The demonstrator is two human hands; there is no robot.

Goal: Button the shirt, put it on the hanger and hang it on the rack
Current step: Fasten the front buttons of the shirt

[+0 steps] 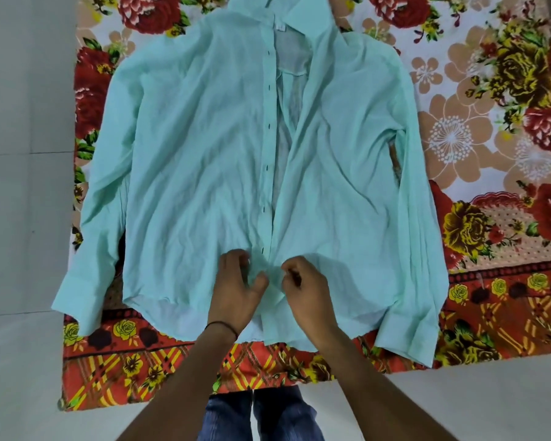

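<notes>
A mint-green long-sleeved shirt [198, 148] lies flat, front up, on a floral blanket [490, 122], collar at the far end and hem towards me. Its front is open down the middle, and a row of dark buttonholes runs along the left placket [267, 167]. My left hand [239, 288] pinches the left placket near the hem. My right hand [303, 288] pinches the right front edge just beside it. Both hands meet at the lowest part of the opening. No hanger or rack is in view.
The blanket covers a raised surface with pale grey floor [23, 186] to the left and in front. My legs in blue jeans [258, 418] stand at the near edge. The shirt's sleeves [86, 265] spread out to both sides.
</notes>
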